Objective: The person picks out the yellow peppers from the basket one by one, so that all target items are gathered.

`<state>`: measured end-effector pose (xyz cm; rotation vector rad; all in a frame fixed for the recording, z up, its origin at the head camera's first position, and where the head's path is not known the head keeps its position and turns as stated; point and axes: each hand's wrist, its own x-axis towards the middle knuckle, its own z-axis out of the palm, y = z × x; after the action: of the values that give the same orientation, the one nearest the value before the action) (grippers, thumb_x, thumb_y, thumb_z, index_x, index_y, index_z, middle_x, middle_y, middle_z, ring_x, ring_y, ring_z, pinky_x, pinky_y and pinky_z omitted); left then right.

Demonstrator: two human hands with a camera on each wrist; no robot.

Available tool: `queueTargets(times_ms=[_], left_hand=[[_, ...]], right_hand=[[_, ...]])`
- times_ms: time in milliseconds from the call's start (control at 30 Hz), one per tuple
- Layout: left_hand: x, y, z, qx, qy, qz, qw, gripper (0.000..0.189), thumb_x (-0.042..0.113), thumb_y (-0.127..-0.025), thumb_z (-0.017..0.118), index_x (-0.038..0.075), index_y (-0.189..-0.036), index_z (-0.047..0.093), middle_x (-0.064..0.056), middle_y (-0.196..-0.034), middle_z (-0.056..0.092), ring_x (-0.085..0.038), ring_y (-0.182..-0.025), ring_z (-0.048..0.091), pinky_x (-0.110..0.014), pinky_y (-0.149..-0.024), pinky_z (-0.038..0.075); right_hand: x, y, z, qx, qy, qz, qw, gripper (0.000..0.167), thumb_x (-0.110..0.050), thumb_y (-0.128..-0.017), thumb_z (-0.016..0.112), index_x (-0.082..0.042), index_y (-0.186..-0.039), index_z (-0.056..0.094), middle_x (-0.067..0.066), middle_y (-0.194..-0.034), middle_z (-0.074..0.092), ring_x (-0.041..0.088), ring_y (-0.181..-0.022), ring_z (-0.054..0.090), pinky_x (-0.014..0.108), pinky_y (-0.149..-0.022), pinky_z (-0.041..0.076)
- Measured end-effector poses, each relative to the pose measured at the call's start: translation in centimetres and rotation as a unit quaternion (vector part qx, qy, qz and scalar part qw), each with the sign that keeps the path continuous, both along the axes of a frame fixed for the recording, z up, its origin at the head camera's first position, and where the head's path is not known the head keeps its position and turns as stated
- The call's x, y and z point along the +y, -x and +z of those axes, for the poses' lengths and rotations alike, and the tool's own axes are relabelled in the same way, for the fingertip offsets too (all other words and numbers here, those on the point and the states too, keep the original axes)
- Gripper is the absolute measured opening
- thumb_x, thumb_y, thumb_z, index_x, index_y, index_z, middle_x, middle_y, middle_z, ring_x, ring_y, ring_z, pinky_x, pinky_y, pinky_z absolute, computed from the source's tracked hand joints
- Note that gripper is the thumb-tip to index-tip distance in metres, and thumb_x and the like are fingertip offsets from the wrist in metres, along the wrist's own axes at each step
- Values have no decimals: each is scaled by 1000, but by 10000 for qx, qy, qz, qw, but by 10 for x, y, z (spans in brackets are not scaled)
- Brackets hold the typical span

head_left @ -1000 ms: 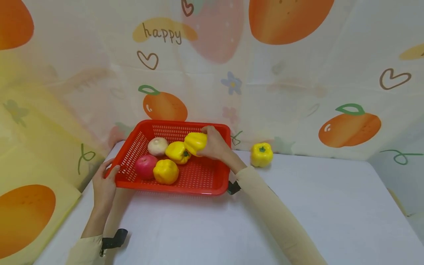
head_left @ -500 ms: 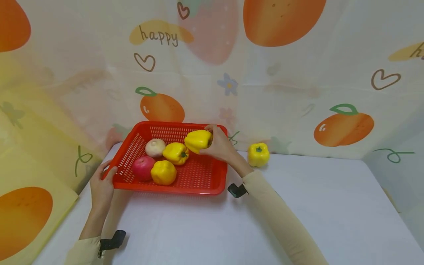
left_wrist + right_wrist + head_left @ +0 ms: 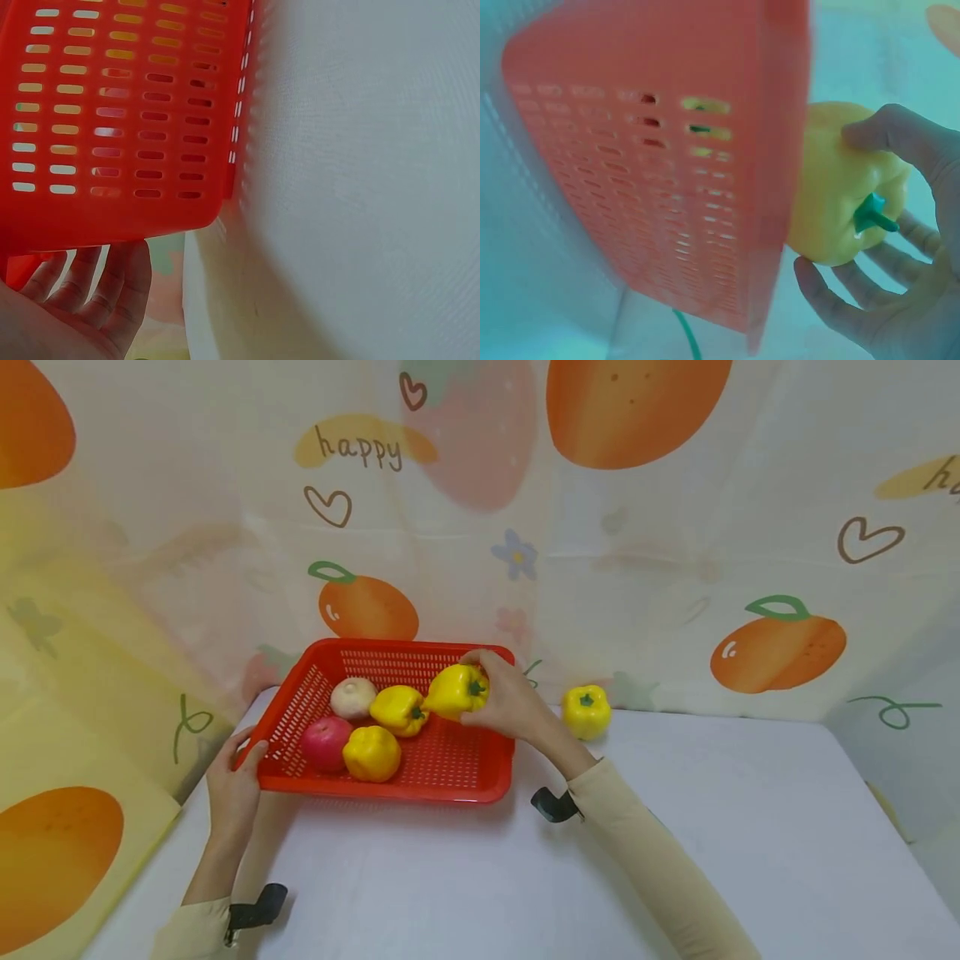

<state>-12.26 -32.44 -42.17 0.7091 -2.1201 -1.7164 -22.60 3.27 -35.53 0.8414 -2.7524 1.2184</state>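
The grip of the right hand [image 3: 512,700] holds a yellow pepper [image 3: 453,692], stem pointing right, at the far right of the red basket [image 3: 382,791]. The left hand [image 3: 234,785] clasps the basket's left near corner. Inside, toward the left, sit a pale vegetable [image 3: 353,698], a red fruit [image 3: 327,743], a second pepper [image 3: 396,709] and a third pepper [image 3: 372,753]. A fourth pepper [image 3: 587,712] stands on the desk [image 3: 712,818], right.

We log the left hand [image 3: 82,311] gripping a red basket [image 3: 112,221], 4 fingers [image 3: 129,289] in sight; pink shows through slots [image 3: 111,112] nearer the hand, yellow farther; white tabletop [image 3: 375,180] alongside.
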Motion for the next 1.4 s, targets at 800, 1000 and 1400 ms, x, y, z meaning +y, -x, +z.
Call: queueTargets(times_ms=[800, 1000, 1400], left_hand=[[-6, 0, -2, -72, 2, -12, 10000, 49, 30, -102, 51, 7, -145, 45, -12, -127, 49, -4, -90, 54, -6, -70, 47], [-5, 1, -2, 71, -261, -21, 9996, 48, 29, -101, 53, 6, -142, 47, -6, -119, 52, -3, -87, 55, -7, -69, 48], [-3, 3, 0, -178, -32, -96, 9998, 51, 33, -102, 50, 7, -146, 44, -11, -129, 48, -5, -93, 53, -5, -71, 47]], right_hand=[[37, -17, 28, 812, -810, -10, 9934, 66, -26, -73, 87, -12, -132, 62, 8, -126, 54, 25, -113, 52, 39, -96, 49], [52, -20, 34, 873, -597, -169, 9943, 62, -24, -72, 88, -12, -127, 62, 6, -128, 55, 25, -116, 52, 42, -96, 49], [98, -18, 40, 1014, -688, -375, 9918, 63, -19, -70, 89, -9, -126, 63, 9, -127, 58, 28, -115, 53, 48, -93, 50]])
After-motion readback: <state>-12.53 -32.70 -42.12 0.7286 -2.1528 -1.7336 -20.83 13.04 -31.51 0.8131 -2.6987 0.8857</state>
